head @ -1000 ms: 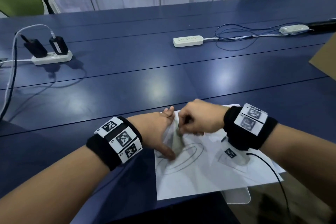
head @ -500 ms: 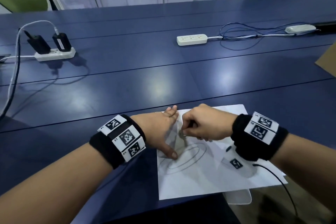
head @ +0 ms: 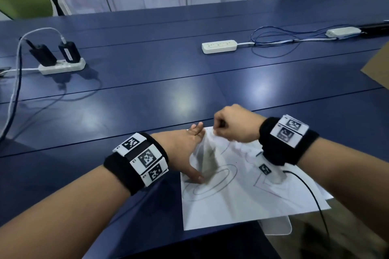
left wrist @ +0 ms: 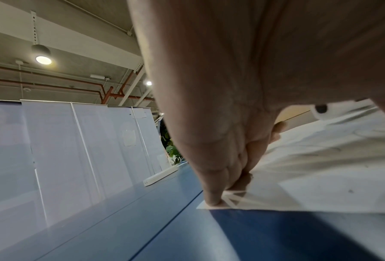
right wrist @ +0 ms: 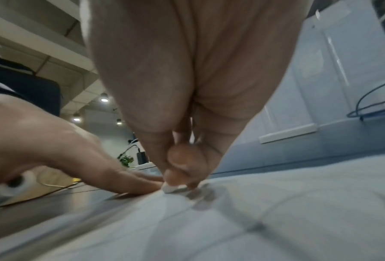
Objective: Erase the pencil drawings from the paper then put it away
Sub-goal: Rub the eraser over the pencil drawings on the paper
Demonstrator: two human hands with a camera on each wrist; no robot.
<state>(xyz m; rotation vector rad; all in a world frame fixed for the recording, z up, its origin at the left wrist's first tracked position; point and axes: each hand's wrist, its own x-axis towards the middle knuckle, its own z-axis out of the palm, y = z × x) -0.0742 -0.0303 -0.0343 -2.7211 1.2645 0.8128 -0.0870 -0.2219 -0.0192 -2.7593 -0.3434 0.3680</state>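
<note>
A white sheet of paper with pencil ovals and angular lines lies at the near edge of the blue table. My left hand lies flat with straight fingers, pressing the sheet's left edge and far left corner. My right hand is curled over the far part of the sheet, pinching a small white eraser whose tip touches the paper. In the head view the eraser is hidden by the fingers.
A white power strip with two black adapters sits far left, and another strip with blue cables lies far centre. Brown cardboard juts in at the right. A white object shows beneath the paper's near edge.
My right hand has moved away from me toward the sheet's far edge with the eraser. The left hand has stayed pressing the paper's left side.
</note>
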